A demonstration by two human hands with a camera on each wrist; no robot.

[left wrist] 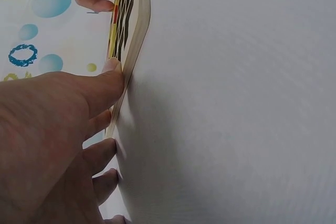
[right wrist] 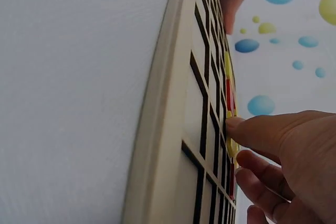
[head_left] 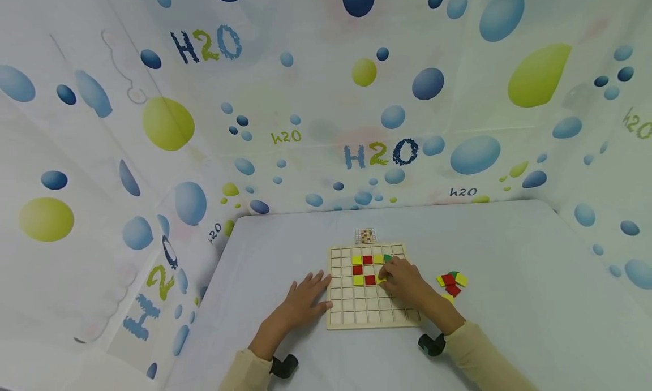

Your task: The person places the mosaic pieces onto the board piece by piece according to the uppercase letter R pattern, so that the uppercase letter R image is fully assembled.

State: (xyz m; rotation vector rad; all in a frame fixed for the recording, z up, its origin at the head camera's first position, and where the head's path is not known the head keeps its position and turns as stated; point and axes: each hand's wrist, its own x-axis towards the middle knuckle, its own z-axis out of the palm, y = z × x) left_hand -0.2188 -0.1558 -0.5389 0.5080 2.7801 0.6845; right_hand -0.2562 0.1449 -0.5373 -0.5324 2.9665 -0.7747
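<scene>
A square wooden grid board [head_left: 347, 304] lies on the white table. Its upper cells hold red tiles [head_left: 367, 260], yellow tiles [head_left: 358, 280] and a green tile [head_left: 387, 258] partly behind my right hand. My right hand [head_left: 404, 280] reaches over the board's right half. Its thumb and fingertips pinch a yellow tile [right wrist: 232, 145] at the board's surface, beside a red tile in the lower coloured row. Along the board's left edge rests my left hand [head_left: 300, 303], fingers extended and spread. The left thumb [left wrist: 113, 77] touches the board's rim in the left wrist view.
Just beyond the board lies a small card [head_left: 365, 236] printed with a coloured grid pattern. To the right is a loose pile of red, yellow and green tiles [head_left: 453, 290], partly behind the right forearm. A patterned curtain [head_left: 316, 97] encloses the table's back and sides.
</scene>
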